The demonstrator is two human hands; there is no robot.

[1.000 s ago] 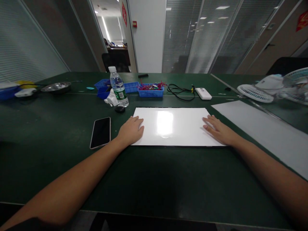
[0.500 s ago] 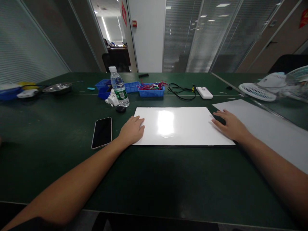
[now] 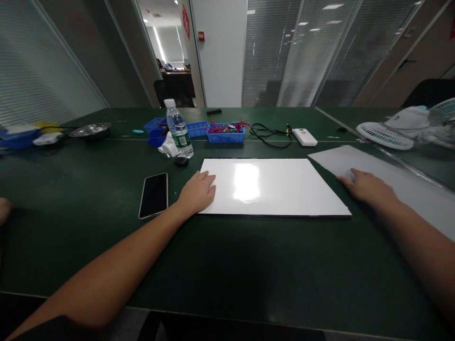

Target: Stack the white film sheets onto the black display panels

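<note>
A glossy white panel with thin dark edges (image 3: 277, 189) lies flat on the dark green table, a bright light reflected in it. My left hand (image 3: 197, 192) rests on the panel's left end, fingers spread, holding nothing. To the right of the panel, a second flat white sheet (image 3: 401, 175) lies at a slant. My right hand (image 3: 371, 187) has its thumb and fingers closed on the left edge of this sheet. The sheet's near right part runs behind my right forearm.
A phone (image 3: 153, 195) lies left of my left hand. Behind it are a black mouse-like object (image 3: 181, 161), a water bottle (image 3: 178, 130), a blue tray of red wires (image 3: 226, 137), a black cable (image 3: 266, 135) and a white device (image 3: 304, 137). Another person's hand (image 3: 4, 208) shows at far left.
My right hand has left the panel's right end and moved right onto the slanted sheet, which has shifted slightly left. My left hand stays on the panel.
</note>
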